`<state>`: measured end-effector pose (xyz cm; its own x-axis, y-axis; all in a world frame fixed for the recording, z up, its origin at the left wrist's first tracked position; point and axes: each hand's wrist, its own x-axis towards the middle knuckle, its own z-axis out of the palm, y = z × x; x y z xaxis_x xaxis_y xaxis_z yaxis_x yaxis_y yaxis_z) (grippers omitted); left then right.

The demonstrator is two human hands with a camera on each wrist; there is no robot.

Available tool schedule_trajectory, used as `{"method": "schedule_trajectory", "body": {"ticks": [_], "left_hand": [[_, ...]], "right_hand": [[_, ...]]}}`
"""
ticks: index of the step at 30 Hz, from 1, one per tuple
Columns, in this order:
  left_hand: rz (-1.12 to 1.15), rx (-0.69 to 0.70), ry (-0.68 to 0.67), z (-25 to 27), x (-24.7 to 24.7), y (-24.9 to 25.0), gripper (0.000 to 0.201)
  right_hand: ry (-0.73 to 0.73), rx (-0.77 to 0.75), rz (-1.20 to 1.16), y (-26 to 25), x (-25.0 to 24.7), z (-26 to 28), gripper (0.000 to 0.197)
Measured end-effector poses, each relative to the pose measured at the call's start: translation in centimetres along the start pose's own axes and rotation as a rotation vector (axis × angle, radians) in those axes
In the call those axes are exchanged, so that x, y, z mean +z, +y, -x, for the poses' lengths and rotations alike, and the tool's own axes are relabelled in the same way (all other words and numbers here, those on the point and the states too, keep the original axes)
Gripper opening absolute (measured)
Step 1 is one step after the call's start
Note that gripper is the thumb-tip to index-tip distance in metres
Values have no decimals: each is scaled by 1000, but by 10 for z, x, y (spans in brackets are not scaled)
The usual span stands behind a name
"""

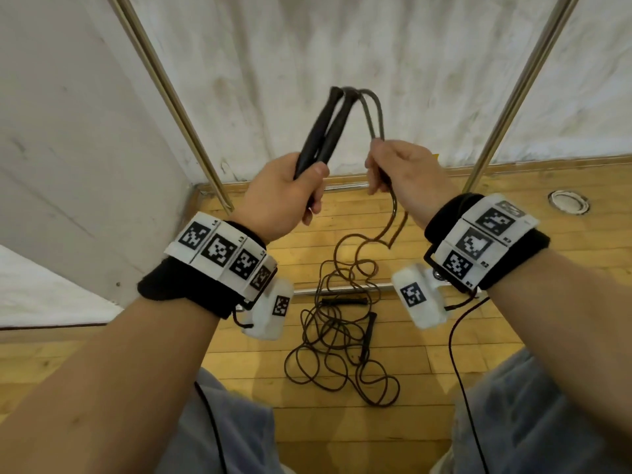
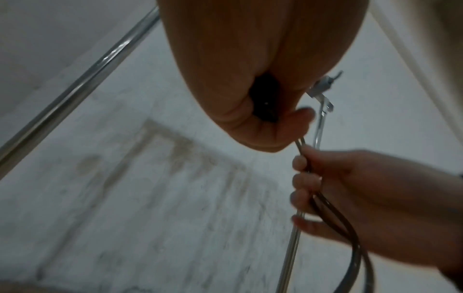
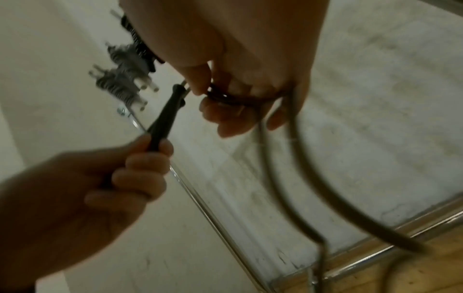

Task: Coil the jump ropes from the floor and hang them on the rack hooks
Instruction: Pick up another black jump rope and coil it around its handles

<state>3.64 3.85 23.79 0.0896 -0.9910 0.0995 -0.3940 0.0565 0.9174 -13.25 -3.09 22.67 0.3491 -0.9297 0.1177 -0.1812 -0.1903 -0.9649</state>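
The left hand [image 1: 284,196] grips both black plastic handles [image 1: 319,133], which point up and away; the right hand's [image 1: 400,169] fingers [image 2: 304,179] close on the dark cord [image 1: 372,111] just beside them, the rest trailing to the wooden floor [image 1: 444,340].

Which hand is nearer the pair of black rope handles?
Left. The left hand grips the black rope handles; the right hand holds the cord beside them.

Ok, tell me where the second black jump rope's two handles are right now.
In the head view the two black handles lie on the wooden floor, low and centre between the person's forearms, in the tangled black cord just in front of the rack's metal base bar.
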Motion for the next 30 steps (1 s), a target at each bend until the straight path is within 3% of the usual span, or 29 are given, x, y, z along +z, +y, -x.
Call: {"method": "schedule_trajectory", "body": {"ticks": [2,4,6,8,11,16,22,30], "left_hand": [[219,-55,63,-2,4,3,16],[375,-107,116,-4,8,6,15],[344,-122,141,-6,12,7,14],[262,-106,170,-9,17,8,14],[295,-118,227,-15,20,8,16],[284,-105,212,-18,25,7,16],[322,-175,360,-20,28,5,19],[609,-245,274,-13,37,9,20]], "right_hand": [[-62,28,45,5,1,2,32],[-122,145,-120,7,5,4,26],[-142,254,-386,7,10,8,22],[-122,285,-508,7,16,11,24],[-100,285,-405,5,24,16,32],[-100,220,-297,5,30,27,38],[-202,161,-65,2,34,33,40],[-373,180,174,15,62,47,40]]}}
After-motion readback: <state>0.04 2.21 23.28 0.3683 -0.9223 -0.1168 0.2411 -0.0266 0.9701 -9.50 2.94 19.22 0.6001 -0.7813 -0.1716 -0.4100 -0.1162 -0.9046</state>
